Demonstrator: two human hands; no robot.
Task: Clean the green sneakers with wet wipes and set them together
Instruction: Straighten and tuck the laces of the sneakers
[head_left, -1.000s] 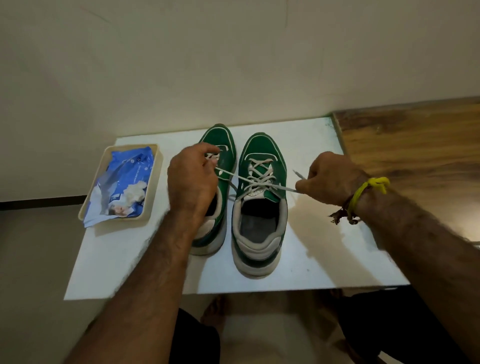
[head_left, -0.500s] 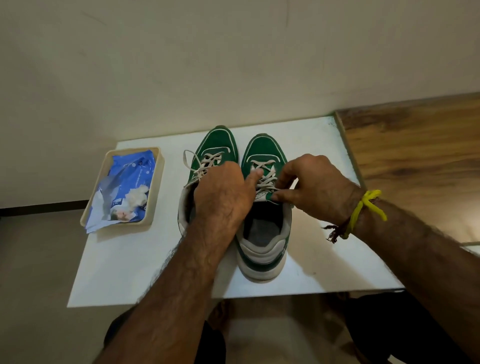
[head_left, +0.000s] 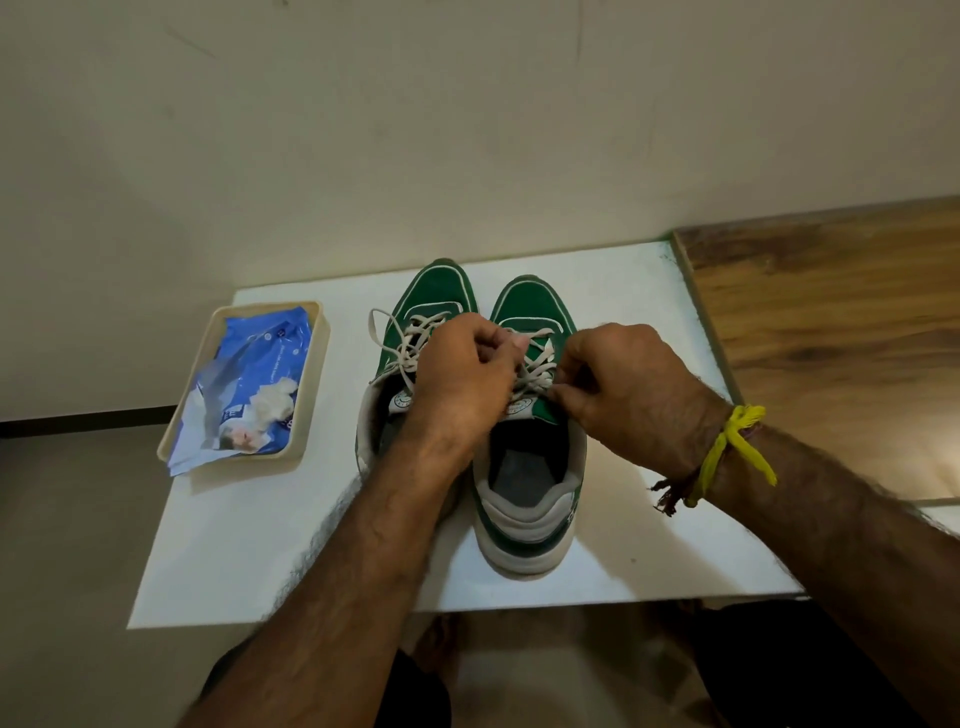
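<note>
below, a flat white rectangular surface (head_left: 649, 545) stands against a plain cream wall (head_left: 467, 130), with a brown wood-grain panel (head_left: 831, 322) adjoining its right edge. two green suede sneakers with white soles, the left green sneaker (head_left: 431, 291) and the right green sneaker (head_left: 530, 525), sit side by side, nearly touching, toes toward the wall. the left hand (head_left: 462, 379) reaches across the left sneaker, its fingers curled on the cream laces (head_left: 537, 366) of the right sneaker; the right hand (head_left: 628, 395), a yellow thread band (head_left: 727, 457) at its wrist, pinches the same laces from the other side. a cream plastic tray (head_left: 318, 374) holding a crumpled blue wet-wipe packet (head_left: 260, 374) lies well apart near the surface's left edge; bare surface shows by the near edge.
</note>
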